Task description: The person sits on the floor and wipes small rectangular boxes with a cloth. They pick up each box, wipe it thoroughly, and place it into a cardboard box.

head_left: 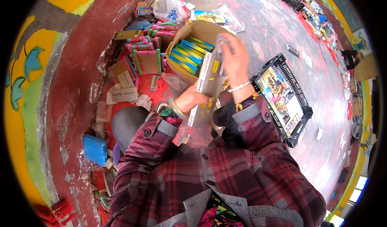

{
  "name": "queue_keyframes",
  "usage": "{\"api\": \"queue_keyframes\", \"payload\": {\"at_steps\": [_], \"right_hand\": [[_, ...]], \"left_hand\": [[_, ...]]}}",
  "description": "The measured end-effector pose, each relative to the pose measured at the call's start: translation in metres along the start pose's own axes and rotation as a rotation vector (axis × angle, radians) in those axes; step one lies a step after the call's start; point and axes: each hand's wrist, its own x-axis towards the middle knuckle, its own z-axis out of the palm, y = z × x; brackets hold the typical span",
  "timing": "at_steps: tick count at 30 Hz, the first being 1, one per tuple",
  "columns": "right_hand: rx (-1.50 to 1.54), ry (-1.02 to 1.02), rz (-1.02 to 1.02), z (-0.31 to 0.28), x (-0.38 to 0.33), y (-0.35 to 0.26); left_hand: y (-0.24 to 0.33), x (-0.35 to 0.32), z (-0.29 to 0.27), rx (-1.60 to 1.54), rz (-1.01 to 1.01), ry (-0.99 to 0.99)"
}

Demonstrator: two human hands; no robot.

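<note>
Red-painted concrete floor (278,29), worn and paint-spattered, with a yellow and green painted wall curving along the far left. Person seated low, in a plaid red shirt, both forearms reaching up from the near edge. Left hand (189,100) closed around the lower part of a flat grey box (209,80), fingers wrapped at its near end; a pale bangle sits on that wrist. Right hand (234,57) raised above the box's upper end, fingers loosely curled and partly spread; something thin and bluish shows at the fingertips, blurred, so whether it is gripped cannot be told. A white band and a beaded bracelet are on the right wrist. The grey box sits upright between the two hands, just in front of the chest, touching the rim of an open cardboard carton (201,29). Inside the carton: slim packets (189,53) in blue, green and yellow, stacked on edge in a tight row. To the right, just beside the right forearm, a black plastic crate (300,118) holds flat printed sheets face-up. Left of the carton, a heap of pink and green boxes (147,53). Near left, a bundle of blue sticks (94,148) lies against the wall's base.
</note>
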Motion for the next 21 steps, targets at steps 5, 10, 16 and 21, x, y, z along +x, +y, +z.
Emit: {"api": "queue_keyframes", "payload": {"at_steps": [5, 10, 16, 21], "right_hand": [[0.493, 0.012, 0.265, -0.020, 0.011, -0.008], [0.147, -0.301, -0.150, 0.001, -0.013, -0.045], [0.131, -0.675, -0.385, 0.014, -0.032, -0.040], [0.202, -0.896, -0.444, 0.004, -0.039, -0.052]], "left_hand": [[0.003, 0.006, -0.006, -0.418, -0.017, 0.105], [-0.009, 0.015, -0.020, -0.582, 0.045, 0.246], [-0.015, 0.017, -0.027, -0.577, 0.221, 0.289], [-0.013, 0.018, -0.046, -0.527, 0.312, 0.245]]}}
